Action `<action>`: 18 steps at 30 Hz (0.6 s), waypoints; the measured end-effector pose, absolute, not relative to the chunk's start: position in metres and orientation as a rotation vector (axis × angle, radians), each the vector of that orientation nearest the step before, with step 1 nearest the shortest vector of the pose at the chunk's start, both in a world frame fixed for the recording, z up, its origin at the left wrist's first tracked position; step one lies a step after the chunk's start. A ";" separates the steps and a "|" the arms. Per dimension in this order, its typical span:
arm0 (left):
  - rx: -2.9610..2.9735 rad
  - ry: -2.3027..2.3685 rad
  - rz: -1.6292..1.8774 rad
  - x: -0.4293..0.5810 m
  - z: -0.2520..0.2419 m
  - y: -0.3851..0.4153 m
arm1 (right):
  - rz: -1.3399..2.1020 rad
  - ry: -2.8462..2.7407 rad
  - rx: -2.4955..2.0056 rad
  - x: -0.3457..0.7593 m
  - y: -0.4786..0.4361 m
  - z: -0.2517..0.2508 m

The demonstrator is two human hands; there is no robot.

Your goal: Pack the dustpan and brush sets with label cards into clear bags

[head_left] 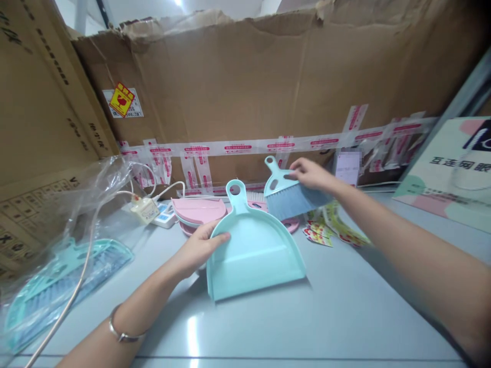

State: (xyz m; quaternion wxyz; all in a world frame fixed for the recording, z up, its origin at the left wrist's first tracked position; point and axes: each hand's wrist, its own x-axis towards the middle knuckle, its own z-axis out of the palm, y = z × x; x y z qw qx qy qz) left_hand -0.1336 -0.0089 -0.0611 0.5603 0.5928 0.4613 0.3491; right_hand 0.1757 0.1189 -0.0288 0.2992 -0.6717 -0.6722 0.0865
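A small turquoise dustpan (255, 253) lies on the grey table (326, 317), handle pointing away from me. My left hand (201, 245) grips its left rim, thumb on top. My right hand (312, 175) holds a small turquoise brush (286, 197) with grey-blue bristles by its back, lifted just behind the dustpan's right side. Pink dustpans (199, 212) are stacked behind the turquoise one, and a pink piece (289, 224) shows under the brush.
A clear plastic bag (61, 276) with more turquoise brushes lies at the left. A power strip (159, 213) with a plug and white cables sits behind it. Printed cards (330, 230) lie at the right. Cardboard walls (249, 87) enclose the back and left; a paper bag (452, 174) stands far right.
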 end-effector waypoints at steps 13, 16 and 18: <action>1.310 1.073 0.936 -0.123 -0.067 -0.009 | 0.491 -1.658 -1.038 0.082 -0.025 -0.060; 1.376 1.031 0.940 -0.121 -0.068 -0.008 | 0.387 -1.706 -1.002 0.071 -0.014 -0.081; 1.454 1.026 0.908 -0.121 -0.068 -0.008 | 0.309 -1.709 -0.986 0.071 -0.009 -0.086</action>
